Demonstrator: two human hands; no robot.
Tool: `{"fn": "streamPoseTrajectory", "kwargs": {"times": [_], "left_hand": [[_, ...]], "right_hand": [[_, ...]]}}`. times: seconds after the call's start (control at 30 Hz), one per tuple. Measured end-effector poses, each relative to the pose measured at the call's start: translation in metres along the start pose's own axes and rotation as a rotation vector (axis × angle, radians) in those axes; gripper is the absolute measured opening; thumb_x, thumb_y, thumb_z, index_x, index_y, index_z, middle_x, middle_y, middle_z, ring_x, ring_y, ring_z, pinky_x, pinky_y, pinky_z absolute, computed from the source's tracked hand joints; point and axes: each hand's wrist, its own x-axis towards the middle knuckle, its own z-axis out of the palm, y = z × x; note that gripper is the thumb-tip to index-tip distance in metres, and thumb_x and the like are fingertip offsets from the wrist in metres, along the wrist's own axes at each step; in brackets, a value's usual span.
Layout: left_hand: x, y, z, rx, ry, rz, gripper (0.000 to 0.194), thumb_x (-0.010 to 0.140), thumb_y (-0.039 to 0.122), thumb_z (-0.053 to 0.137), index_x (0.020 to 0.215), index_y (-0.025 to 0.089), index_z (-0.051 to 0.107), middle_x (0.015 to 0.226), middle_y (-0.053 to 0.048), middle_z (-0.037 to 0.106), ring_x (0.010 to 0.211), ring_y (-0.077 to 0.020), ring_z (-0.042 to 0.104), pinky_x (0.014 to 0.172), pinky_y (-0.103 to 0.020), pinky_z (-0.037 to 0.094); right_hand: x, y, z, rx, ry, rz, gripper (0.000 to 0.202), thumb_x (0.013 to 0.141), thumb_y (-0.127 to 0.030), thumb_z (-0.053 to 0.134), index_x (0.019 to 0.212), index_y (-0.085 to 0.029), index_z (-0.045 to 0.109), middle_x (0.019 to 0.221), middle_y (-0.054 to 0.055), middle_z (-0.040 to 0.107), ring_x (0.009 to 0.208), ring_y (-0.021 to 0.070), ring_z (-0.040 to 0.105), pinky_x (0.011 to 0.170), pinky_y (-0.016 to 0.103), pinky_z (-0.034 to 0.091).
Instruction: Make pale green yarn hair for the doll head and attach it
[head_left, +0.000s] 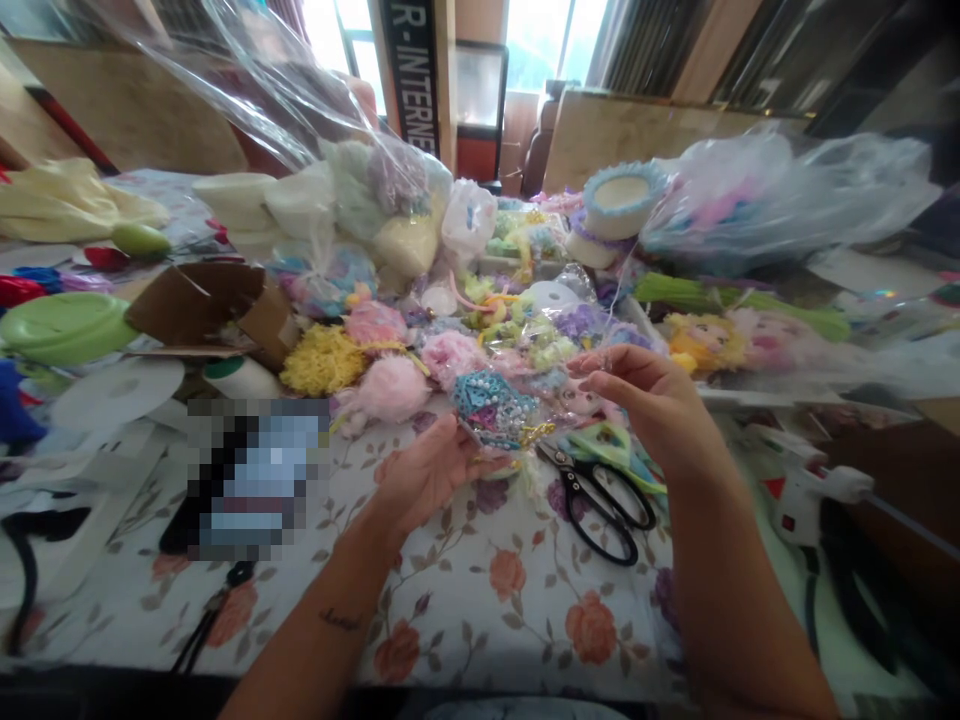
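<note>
My left hand (427, 470) is closed round the near edge of a clear plastic bag of blue, pearl-studded trimmings (495, 405), thumb at its side and fingers underneath. At the bag's right, my right hand (637, 395) has its thumb and fingertips together in a pinch. Shiny clear plastic shows near those fingertips, but what they grip is too small to make out. Black-handled scissors (604, 505) lie on the cloth between my forearms. Beside the bag sit pink fluffy pompoms (394, 388) and a yellow pompom (324, 358).
A phone (259, 480) with a blurred screen lies left on the floral tablecloth (510, 620). An open cardboard box (214, 310) stands behind it. At the right are a white glue gun (806, 490) and a tray with dolls (705, 340). Large plastic bags (780, 200) crowd the back.
</note>
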Motion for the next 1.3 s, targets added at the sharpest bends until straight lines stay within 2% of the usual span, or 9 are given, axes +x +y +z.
{"fn": "streamPoseTrajectory", "kwargs": {"times": [0.1,0.23,0.33,0.43,0.57,0.63,0.77,1.07,1.3], "left_hand": [[0.0,-0.002,0.0,0.037,0.022,0.018,0.028,0.09,0.036,0.06,0.11,0.018,0.065,0.114,-0.009,0.07,0.108,-0.0249,0.065,0.099,-0.049,0.051],[0.001,-0.007,0.0,0.126,0.075,0.083,0.035,0.077,0.027,0.076,0.109,0.019,0.064,0.101,-0.006,0.072,0.095,-0.0222,0.069,0.088,-0.04,0.057],[0.002,-0.009,-0.001,0.158,0.148,0.114,0.038,0.072,0.02,0.08,0.106,0.02,0.065,0.093,-0.002,0.072,0.082,-0.0166,0.069,0.074,-0.029,0.059],[0.003,-0.009,-0.001,0.167,0.227,0.13,0.035,0.072,0.021,0.08,0.104,0.018,0.066,0.091,-0.001,0.072,0.072,-0.0129,0.068,0.065,-0.024,0.057],[0.003,-0.011,0.0,0.196,0.256,0.141,0.03,0.072,0.02,0.08,0.099,0.018,0.068,0.087,-0.002,0.073,0.071,-0.0136,0.067,0.066,-0.024,0.057],[0.003,-0.013,0.001,0.239,0.265,0.137,0.029,0.071,0.02,0.08,0.097,0.017,0.068,0.084,-0.002,0.073,0.072,-0.0147,0.068,0.064,-0.025,0.056],[0.003,-0.017,0.002,0.29,0.279,0.139,0.034,0.069,0.022,0.082,0.1,0.016,0.068,0.085,-0.004,0.074,0.071,-0.0165,0.068,0.063,-0.025,0.056],[0.004,-0.02,0.003,0.278,0.223,0.163,0.034,0.072,0.021,0.08,0.103,0.017,0.067,0.087,-0.003,0.074,0.072,-0.0133,0.068,0.068,-0.023,0.056],[0.005,-0.021,0.003,0.294,0.252,0.192,0.041,0.07,0.02,0.082,0.108,0.017,0.065,0.083,-0.002,0.073,0.071,-0.0121,0.067,0.068,-0.021,0.053]], "right_hand": [[-0.005,-0.003,0.001,-0.075,-0.055,-0.042,0.016,0.083,-0.037,0.07,0.093,-0.026,0.074,0.095,0.002,0.071,0.081,0.0168,0.064,0.067,0.027,0.051],[-0.008,-0.008,-0.002,-0.078,-0.292,-0.182,0.031,0.092,-0.042,0.054,0.083,-0.025,0.078,0.1,0.005,0.073,0.1,0.0244,0.064,0.088,0.038,0.05],[-0.007,-0.008,-0.003,0.071,-0.425,-0.136,0.04,0.091,-0.045,0.047,0.078,-0.023,0.078,0.095,0.007,0.074,0.093,0.0261,0.066,0.083,0.04,0.053],[-0.005,-0.005,-0.001,0.24,-0.376,0.028,0.027,0.085,-0.04,0.055,0.08,-0.023,0.075,0.086,0.006,0.074,0.068,0.0222,0.068,0.061,0.036,0.056],[-0.004,0.002,0.007,0.029,-0.383,0.17,0.015,0.082,-0.035,0.068,0.086,-0.023,0.074,0.065,0.002,0.07,0.053,0.017,0.064,0.052,0.03,0.053],[-0.003,0.006,0.013,-0.074,-0.411,0.158,0.018,0.08,-0.037,0.071,0.089,-0.022,0.074,0.056,0.0,0.063,0.048,0.0148,0.059,0.048,0.027,0.048],[0.0,0.014,0.023,-0.183,-0.335,0.059,0.019,0.076,-0.035,0.074,0.088,-0.02,0.074,0.065,0.0,0.063,0.047,0.0104,0.049,0.044,0.025,0.038],[0.008,0.024,0.023,-0.506,-0.338,-0.131,0.024,0.08,-0.041,0.071,0.072,-0.018,0.067,0.064,0.001,0.06,0.062,0.015,0.051,0.059,0.029,0.039],[0.006,0.023,0.026,-0.394,-0.329,-0.144,0.02,0.079,-0.039,0.071,0.074,-0.02,0.069,0.068,0.001,0.064,0.066,0.0164,0.055,0.062,0.03,0.042]]}}
